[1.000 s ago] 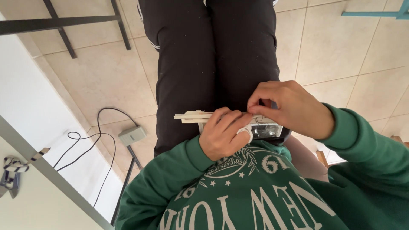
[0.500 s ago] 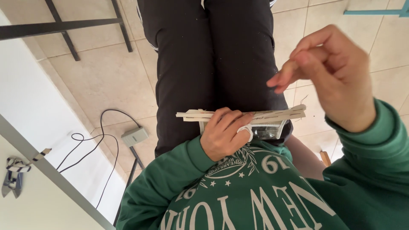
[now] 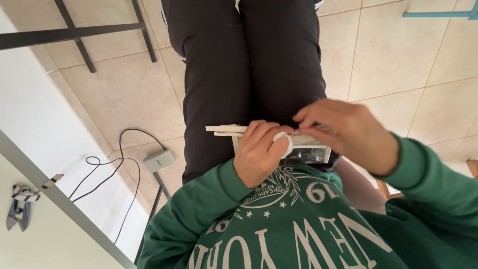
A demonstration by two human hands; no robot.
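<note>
- Flat bundle of pale wooden sticks [image 3: 225,130] lies over the lap on black trousers [image 3: 249,74]; long axis runs crosswise, free ends poke out past the left grip, away from the right.
- My left hand [image 3: 259,152] is clamped round the bundle mid-length, w/ a white wrap on one finger [image 3: 284,144].
- My right hand [image 3: 348,132] sits just beside it, nearer the other end of the sticks; fingertips pinched narrow on sth thin at the bundle's top edge, can't tell what.
- Clear plastic box [image 3: 311,152] directly under both grips, against the green sweatshirt [image 3: 298,224].
- Well off to the left side: grey adapter w/ black cable [image 3: 159,160] on beige floor tiles [image 3: 398,65].
</note>
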